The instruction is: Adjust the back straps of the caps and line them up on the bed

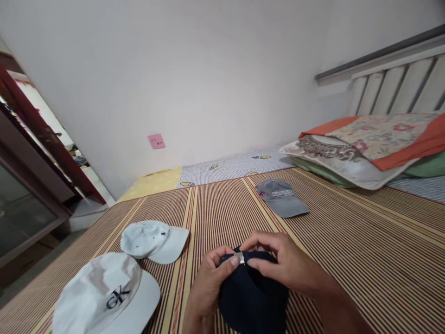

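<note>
A dark navy baseball cap (253,297) is between my hands at the front of the striped mat, its back strap facing up. My left hand (212,278) pinches the strap beside a shiny metal buckle (239,257), thumb against the metal. From the other side, my right hand (285,262) grips the strap between thumb and fingers. To the left lie a white cap (100,292) with dark letters and a smaller pale cap (149,239) with a tiny dark emblem. Farther off sits a grey cap (280,197) with white lettering, its brim pointing right and toward me.
The striped mat (215,213) covers the bed, with a yellow and checked sheet (222,162) along the wall. Cushions with an orange-edged floral cover (385,134) lie at the right, below a radiator (392,86). A pink note (156,141) is on the wall. A doorway stands at left.
</note>
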Action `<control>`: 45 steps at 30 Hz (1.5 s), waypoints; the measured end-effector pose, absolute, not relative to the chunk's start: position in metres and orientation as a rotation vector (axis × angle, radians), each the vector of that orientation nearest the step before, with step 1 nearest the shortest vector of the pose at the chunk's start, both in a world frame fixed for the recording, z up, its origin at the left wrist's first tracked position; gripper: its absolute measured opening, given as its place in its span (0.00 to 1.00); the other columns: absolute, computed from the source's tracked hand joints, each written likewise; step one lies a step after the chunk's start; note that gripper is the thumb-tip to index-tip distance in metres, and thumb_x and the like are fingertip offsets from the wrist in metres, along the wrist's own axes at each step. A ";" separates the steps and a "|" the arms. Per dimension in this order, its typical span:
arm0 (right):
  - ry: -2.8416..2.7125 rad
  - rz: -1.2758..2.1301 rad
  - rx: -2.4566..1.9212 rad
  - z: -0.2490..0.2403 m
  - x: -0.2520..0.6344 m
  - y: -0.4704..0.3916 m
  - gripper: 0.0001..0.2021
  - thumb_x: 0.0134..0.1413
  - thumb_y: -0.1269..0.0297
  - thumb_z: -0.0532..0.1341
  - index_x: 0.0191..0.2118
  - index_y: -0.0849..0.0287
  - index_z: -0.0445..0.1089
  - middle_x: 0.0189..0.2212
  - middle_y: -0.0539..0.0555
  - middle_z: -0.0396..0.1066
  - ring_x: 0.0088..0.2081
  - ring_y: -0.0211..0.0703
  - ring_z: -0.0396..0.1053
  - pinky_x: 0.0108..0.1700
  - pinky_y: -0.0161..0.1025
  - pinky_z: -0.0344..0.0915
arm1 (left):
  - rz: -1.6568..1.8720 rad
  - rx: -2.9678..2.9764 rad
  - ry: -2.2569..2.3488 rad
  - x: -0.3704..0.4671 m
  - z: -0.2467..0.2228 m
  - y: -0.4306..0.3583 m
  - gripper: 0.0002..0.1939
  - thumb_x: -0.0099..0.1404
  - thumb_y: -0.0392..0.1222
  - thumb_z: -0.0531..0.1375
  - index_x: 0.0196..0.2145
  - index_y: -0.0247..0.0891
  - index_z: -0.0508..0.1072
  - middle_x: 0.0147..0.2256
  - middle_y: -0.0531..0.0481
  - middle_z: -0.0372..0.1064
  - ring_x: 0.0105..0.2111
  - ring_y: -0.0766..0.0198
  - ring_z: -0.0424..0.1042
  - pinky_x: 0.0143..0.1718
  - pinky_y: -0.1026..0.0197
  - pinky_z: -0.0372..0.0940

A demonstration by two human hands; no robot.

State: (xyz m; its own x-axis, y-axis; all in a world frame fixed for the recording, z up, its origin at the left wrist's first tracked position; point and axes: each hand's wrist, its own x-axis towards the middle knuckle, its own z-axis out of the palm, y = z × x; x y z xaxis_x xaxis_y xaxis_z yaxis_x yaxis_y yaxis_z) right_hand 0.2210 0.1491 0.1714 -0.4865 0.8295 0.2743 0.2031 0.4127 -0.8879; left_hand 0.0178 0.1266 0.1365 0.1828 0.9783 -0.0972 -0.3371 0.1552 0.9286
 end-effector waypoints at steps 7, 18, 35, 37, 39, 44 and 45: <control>-1.790 1.446 -0.732 0.148 0.236 0.171 0.15 0.64 0.51 0.63 0.44 0.57 0.77 0.32 0.51 0.75 0.34 0.40 0.70 0.37 0.37 0.63 | 1.245 0.796 0.798 0.006 0.133 0.125 0.20 0.51 0.48 0.78 0.26 0.34 0.73 0.20 0.56 0.68 0.19 0.75 0.61 0.22 0.72 0.56; -1.381 1.821 -0.289 0.111 0.241 0.181 0.21 0.52 0.45 0.73 0.33 0.59 0.72 0.23 0.50 0.75 0.23 0.33 0.68 0.25 0.27 0.58 | 1.238 0.785 0.712 -0.008 0.130 0.124 0.19 0.52 0.46 0.77 0.25 0.34 0.72 0.20 0.54 0.70 0.18 0.74 0.63 0.21 0.72 0.54; -0.913 1.826 -0.185 0.114 0.244 0.176 0.15 0.50 0.60 0.77 0.42 0.56 0.77 0.26 0.48 0.77 0.26 0.32 0.74 0.31 0.25 0.70 | 1.467 0.524 0.581 -0.004 0.126 0.118 0.11 0.55 0.39 0.77 0.34 0.34 0.83 0.27 0.51 0.80 0.26 0.68 0.78 0.33 0.69 0.73; -0.895 1.812 -0.217 0.112 0.246 0.176 0.16 0.47 0.60 0.78 0.41 0.55 0.77 0.28 0.48 0.77 0.27 0.32 0.75 0.32 0.26 0.71 | 1.469 0.485 0.536 -0.006 0.119 0.121 0.11 0.54 0.38 0.77 0.35 0.36 0.84 0.29 0.50 0.83 0.29 0.64 0.81 0.36 0.67 0.76; -0.897 1.791 -0.244 0.113 0.247 0.175 0.17 0.45 0.59 0.79 0.40 0.55 0.77 0.26 0.47 0.75 0.25 0.32 0.72 0.30 0.26 0.70 | 1.457 0.439 0.504 -0.009 0.111 0.125 0.10 0.56 0.35 0.75 0.37 0.38 0.85 0.33 0.48 0.85 0.35 0.61 0.84 0.43 0.63 0.77; -0.908 1.693 -0.340 0.126 0.243 0.164 0.13 0.50 0.59 0.76 0.39 0.53 0.77 0.23 0.46 0.70 0.21 0.31 0.63 0.22 0.27 0.61 | 1.403 0.457 0.392 -0.014 0.102 0.132 0.09 0.68 0.33 0.65 0.41 0.41 0.85 0.40 0.49 0.86 0.42 0.62 0.84 0.53 0.62 0.74; -0.882 1.679 -0.351 0.128 0.241 0.161 0.12 0.51 0.60 0.76 0.39 0.53 0.76 0.23 0.46 0.69 0.21 0.31 0.62 0.22 0.27 0.60 | 1.392 0.478 0.372 -0.015 0.101 0.132 0.10 0.69 0.33 0.64 0.42 0.41 0.85 0.41 0.49 0.86 0.43 0.62 0.84 0.54 0.63 0.73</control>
